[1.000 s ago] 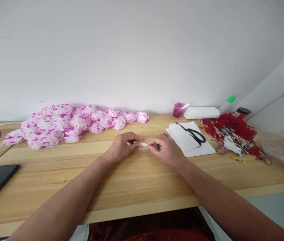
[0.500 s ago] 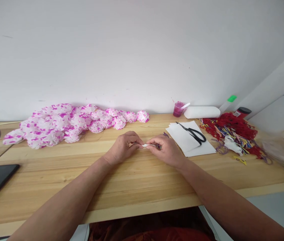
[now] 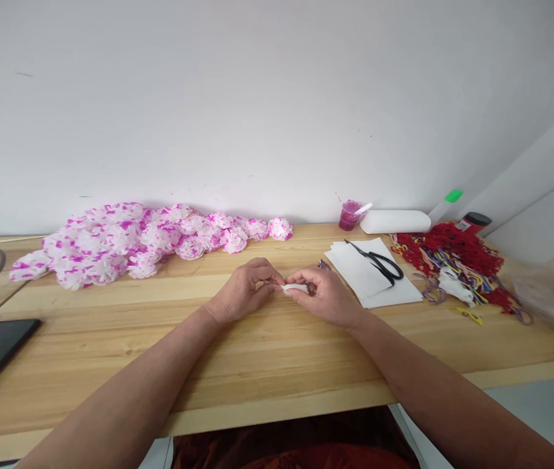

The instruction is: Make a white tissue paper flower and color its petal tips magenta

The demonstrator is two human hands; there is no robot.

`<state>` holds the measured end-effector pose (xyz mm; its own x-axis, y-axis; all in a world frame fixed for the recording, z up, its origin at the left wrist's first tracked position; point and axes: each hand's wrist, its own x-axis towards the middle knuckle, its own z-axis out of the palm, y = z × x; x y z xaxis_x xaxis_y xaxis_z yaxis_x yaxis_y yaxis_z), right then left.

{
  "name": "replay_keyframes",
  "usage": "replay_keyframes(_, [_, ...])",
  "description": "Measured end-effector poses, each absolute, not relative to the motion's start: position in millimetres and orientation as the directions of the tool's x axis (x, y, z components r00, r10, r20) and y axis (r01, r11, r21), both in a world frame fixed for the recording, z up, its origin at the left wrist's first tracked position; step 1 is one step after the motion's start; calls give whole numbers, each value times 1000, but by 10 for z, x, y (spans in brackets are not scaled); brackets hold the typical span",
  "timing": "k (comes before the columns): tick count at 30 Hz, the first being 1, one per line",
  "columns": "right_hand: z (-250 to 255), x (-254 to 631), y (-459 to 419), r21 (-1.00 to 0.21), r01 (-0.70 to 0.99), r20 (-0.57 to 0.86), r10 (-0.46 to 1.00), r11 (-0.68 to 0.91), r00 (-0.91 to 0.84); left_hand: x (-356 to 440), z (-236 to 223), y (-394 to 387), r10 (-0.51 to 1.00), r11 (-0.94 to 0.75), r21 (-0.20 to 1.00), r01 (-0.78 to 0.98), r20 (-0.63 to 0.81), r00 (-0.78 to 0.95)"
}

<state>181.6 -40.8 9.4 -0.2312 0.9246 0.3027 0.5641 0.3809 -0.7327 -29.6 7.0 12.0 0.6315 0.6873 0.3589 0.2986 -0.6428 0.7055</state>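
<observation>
Two hands, left hand (image 3: 248, 290) and right hand (image 3: 326, 296), on one slim white strip (image 3: 296, 287)

Fingers of both pinch it closely, over the middle of the wooden bench (image 3: 277, 365). Just rightward, black scissors (image 3: 373, 255) lie on white sheets (image 3: 369, 286); beyond stands a purple-stained cup (image 3: 349, 216). Leftward, magenta-flecked white paper flowers (image 3: 96, 246) pile along the wall (image 3: 257, 98).

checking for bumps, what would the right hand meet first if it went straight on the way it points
Most likely the left hand: its fingertips are just ahead of the right hand, by the white strip; whether they touch is unclear.
</observation>
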Motion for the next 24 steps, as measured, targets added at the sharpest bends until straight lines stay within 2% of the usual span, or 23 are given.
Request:
replay_keyframes(11, [153,1739,-446,-656,632,407,899,412,-163,-261,154,18,708,-636,702,321,364,606])
replay_keyframes(16, [113,1742,-434,-626,627,455,870,464,-190,-247,143,-1,722,-638,686,350,375,582])
replay_keyframes(24, [116,1743,-440,-704,590,373,913,395,-167,-254,126,21,697,-662,683,310,408,589])
